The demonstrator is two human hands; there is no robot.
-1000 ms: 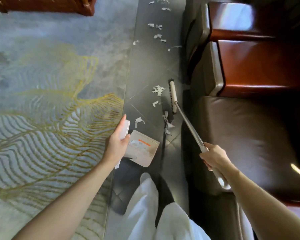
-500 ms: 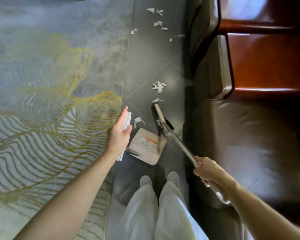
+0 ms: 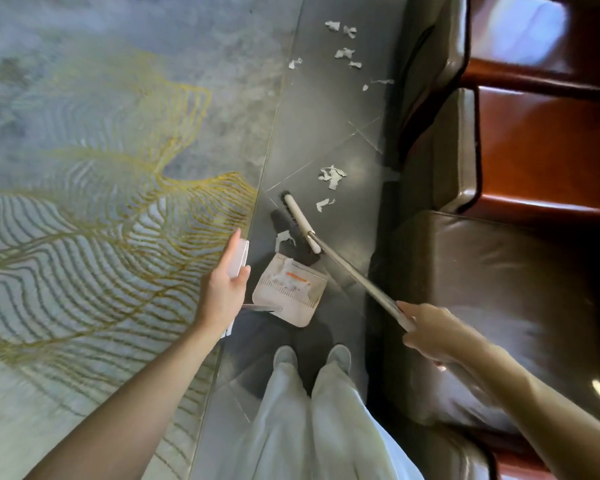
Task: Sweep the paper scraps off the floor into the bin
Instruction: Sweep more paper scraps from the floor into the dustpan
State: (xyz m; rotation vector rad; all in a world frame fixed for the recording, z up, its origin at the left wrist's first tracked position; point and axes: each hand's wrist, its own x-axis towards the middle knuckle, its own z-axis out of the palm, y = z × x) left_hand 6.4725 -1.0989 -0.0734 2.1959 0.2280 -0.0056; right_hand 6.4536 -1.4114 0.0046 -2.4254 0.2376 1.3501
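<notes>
Broom [image 3: 301, 221] nearer rug [image 3: 118, 168] — sofa [image 3: 499, 306] beside

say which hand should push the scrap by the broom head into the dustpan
Right hand: it grips the broom, whose head sits beside the scrap; the left hand holds the dustpan handle.

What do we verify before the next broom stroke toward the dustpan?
1. Grip of left hand on dustpan handle: ok.
2. Grip of right hand on broom: ok.
3. Mouth of dustpan faces broom head: ok.
4. Dustpan lip flat on floor: cannot tell.
5. Nearest scrap, between broom head and dustpan, swept in: not ok.
6. Farther scrap pile cleared: not ok.
</notes>
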